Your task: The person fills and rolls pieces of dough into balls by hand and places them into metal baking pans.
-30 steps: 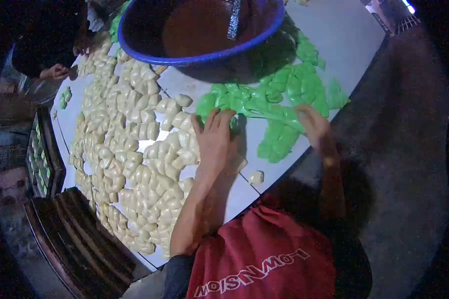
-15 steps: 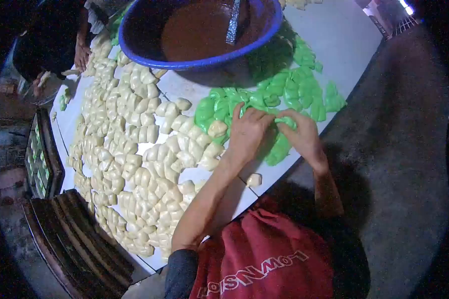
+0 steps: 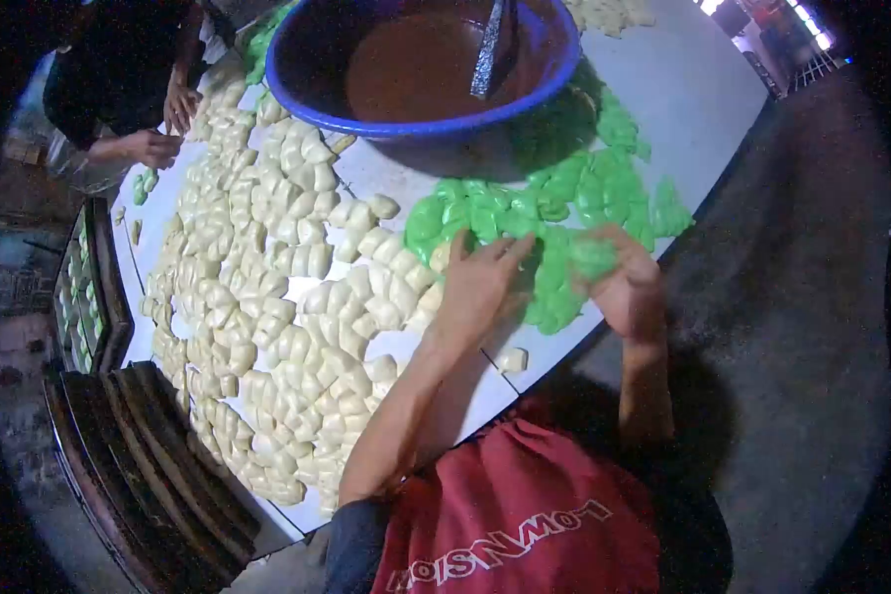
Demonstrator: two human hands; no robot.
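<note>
My left hand [image 3: 483, 282] is over the near edge of the green dough pieces [image 3: 480, 210], palm down with its fingers apart. Beside its index finger, a cream dough ball [image 3: 440, 259] shows in part. In my right hand [image 3: 632, 292], slightly blurred, a soft green dough piece [image 3: 593, 257] is pinched between thumb and fingers above the other green ones. To the left, many cream dough pieces [image 3: 317, 327] cover the white table [image 3: 678, 94]. One cream dough piece [image 3: 512, 360] lies alone near the front edge.
A blue basin [image 3: 421, 129] of brown filling, with a metal-looking utensil [image 3: 490, 49] in it, stands at the back. Dark trays [image 3: 148, 465] are stacked at the left edge; another tray [image 3: 81, 297] holds green pieces. Across the table, a person's hands [image 3: 158, 147] are near dough.
My right hand has lifted off the table with a green dough piece. My left hand has spread its fingers and sits slightly lower. The whole view has shifted a little.
</note>
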